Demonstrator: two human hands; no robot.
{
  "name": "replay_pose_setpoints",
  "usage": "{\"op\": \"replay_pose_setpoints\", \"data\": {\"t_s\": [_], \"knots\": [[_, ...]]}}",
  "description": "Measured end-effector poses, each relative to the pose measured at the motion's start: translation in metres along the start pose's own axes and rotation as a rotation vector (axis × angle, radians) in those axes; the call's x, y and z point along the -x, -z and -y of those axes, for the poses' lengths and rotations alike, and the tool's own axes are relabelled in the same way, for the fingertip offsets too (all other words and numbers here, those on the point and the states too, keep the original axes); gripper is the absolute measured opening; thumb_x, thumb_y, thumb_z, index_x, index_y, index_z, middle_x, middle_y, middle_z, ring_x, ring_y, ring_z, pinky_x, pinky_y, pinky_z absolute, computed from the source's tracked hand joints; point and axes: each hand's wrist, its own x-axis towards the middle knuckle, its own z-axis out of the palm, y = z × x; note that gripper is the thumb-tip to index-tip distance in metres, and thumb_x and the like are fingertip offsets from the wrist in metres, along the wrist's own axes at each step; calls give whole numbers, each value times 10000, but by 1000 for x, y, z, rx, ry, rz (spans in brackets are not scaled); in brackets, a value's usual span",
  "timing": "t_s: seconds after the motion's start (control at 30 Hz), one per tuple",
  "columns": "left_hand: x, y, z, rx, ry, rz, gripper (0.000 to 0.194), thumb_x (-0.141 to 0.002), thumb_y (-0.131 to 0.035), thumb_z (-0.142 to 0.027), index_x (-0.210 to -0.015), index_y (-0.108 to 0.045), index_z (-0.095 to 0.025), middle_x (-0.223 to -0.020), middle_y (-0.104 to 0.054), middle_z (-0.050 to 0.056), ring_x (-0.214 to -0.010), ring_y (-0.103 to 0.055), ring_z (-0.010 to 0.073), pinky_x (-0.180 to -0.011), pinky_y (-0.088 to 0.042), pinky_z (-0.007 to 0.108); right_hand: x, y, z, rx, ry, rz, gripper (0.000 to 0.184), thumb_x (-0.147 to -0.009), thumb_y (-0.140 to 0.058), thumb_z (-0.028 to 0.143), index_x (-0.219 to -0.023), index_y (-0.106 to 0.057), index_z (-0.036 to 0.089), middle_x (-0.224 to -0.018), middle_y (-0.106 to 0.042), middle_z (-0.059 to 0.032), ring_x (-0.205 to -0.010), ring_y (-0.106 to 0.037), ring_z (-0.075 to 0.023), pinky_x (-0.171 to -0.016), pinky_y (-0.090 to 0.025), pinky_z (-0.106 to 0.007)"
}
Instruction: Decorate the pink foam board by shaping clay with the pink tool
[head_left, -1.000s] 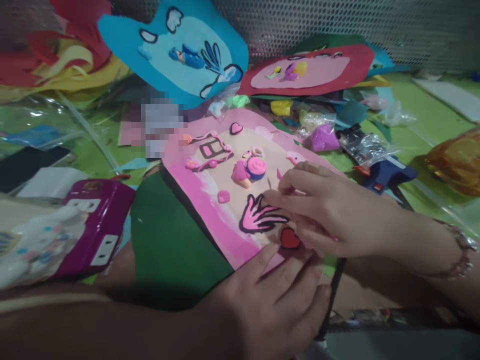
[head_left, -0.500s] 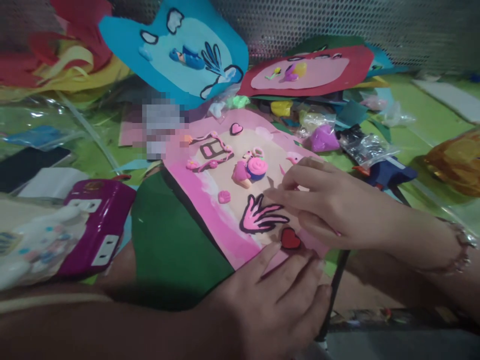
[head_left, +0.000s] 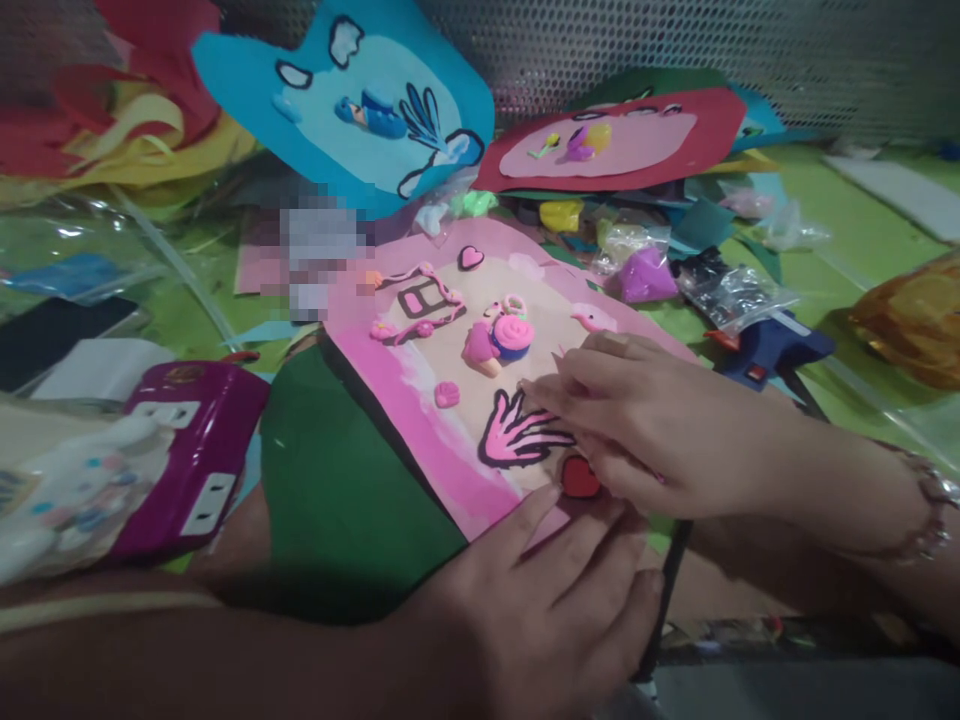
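A purple case [head_left: 234, 440] lay leftmost, beside a green sheet [head_left: 337, 490]. Next, the pink sheet [head_left: 409, 400] lay mid-scene, bearing a pink hand shape [head_left: 504, 432]. The left hand [head_left: 555, 600], fingers loosely spread, rested at its near edge, close to the red heart [head_left: 580, 477]. The right hand [head_left: 652, 410] was over its right side, fingertips pinched together; any grip could not be made out.
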Motion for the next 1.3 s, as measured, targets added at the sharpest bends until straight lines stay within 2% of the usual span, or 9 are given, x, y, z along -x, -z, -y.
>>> {"op": "replay_pose_setpoints", "data": {"t_s": [0.2, 0.33, 0.5, 0.8, 0.97, 1.03, 1.1, 1.23, 1.3], "knots": [[0, 1, 0, 4, -2, 39, 347, -952, -403, -208, -1259, -558, -161, -1351, -511, 78, -1323, -355, 276, -1136, -214, 491, 2, 2, -3, 59, -38, -15, 347, -842, -418, 292, -1010, -662, 110, -824, -502, -93, -745, -410, -209, -763, -351, -388], [0, 1, 0, 2, -4, 37, 344, -949, -407, -214, -1251, -565, -167, -1359, -505, 76, -1325, -348, 289, -1127, -235, 503, 1, 2, -2, 20, -5, -21, 366, -845, -407, 248, -1096, -633, 109, -845, -514, -88, -747, -421, -203, -762, -353, -373], [0, 1, 0, 3, -8, 46, 349, -951, -401, -217, -1257, -561, -167, -1366, -499, 70, -1337, -333, 287, -1134, -225, 506, 0, 0, 0, 12, -17, 5, 352, -855, -413, 240, -1096, -641, 122, -828, -521, -75, -725, -408, -189, -750, -342, -356], [1, 1, -1, -5, 4, 51, 357, -956, -373, -198, -1262, -556, -163, -1368, -495, 81, -1329, -346, 274, -1127, -234, 497, -1, 1, -3, -13, -27, -85, 344, -863, -403, 211, -1067, -663, 116, -811, -547, -100, -721, -443, -202, -747, -395, -397], [0, 3, -1, -29, -1, 39, 369, -974, -321, -199, -1248, -566, -171, -1346, -516, 65, -1291, -397, 254, -1080, -329, 465, 1, 8, -8, -264, -48, -291, 261, -828, -468, 58, -1021, -638, 105, -895, -637, -100, -834, -584, -171, -712, -480, -290], [-2, 4, -2, -37, 16, 27, 357, -973, -332, -206, -1216, -591, -171, -1316, -542, 65, -1275, -418, 253, -1064, -357, 455, 2, 10, -7, -421, -138, -371, 189, -848, -525, 99, -998, -632, 145, -954, -668, -73, -880, -621, -150, -747, -507, -263], [-3, 5, -4, -40, 23, 9, 333, -968, -359, -204, -1175, -619, -179, -1278, -573, 53, -1259, -438, 253, -1046, -385, 447, 1, 10, -6, -596, -234, -433, 111, -868, -567, 175, -957, -633, 176, -936, -687, -41, -831, -647, -130, -716, -529, -240], [-5, 11, -4, -77, -10, -14, 271, -945, -440, -215, -1114, -648, -173, -1208, -615, 39, -1210, -489, 258, -1000, -449, 407, -1, 7, -3, -831, -271, -460, 69, -906, -520, 192, -956, -567, 185, -838, -673, -18, -705, -637, -106, -626, -531, -220], [-5, 17, -2, -114, -97, 29, 249, -928, -479, -208, -1111, -639, -156, -1174, -630, 58, -1159, -533, 254, -952, -493, 369, -2, 5, -2, -850, -269, -425, 68, -909, -485, 159, -952, -535, 173, -840, -639, -25, -711, -618, -107, -627, -522, -223]]}}
